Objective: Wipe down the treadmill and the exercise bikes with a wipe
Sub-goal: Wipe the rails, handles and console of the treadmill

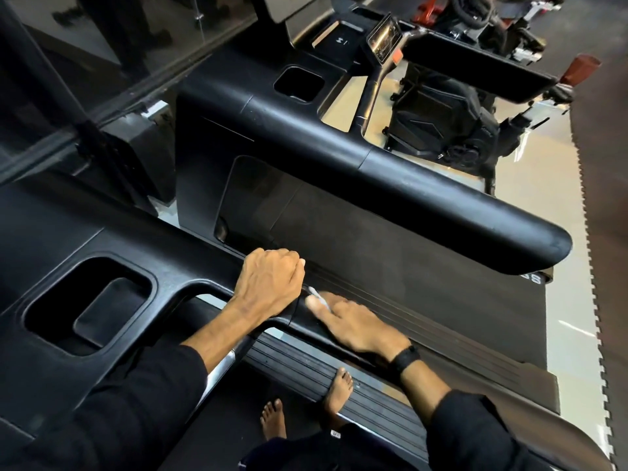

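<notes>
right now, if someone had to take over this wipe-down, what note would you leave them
Left hand: fingers curled over the near handrail of the treadmill.
Right hand: laid flat on the same rail, a white wipe showing at its fingertips.
Done: cannot be told from this view; no wet streaks visible.
Left: the far handrail, the console, and the exercise bike beyond the treadmill, none being touched.

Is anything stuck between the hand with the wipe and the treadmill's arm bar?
Nothing visible. The right hand presses the wipe flat on the near handrail; the left hand grips that rail just beside it.
</notes>
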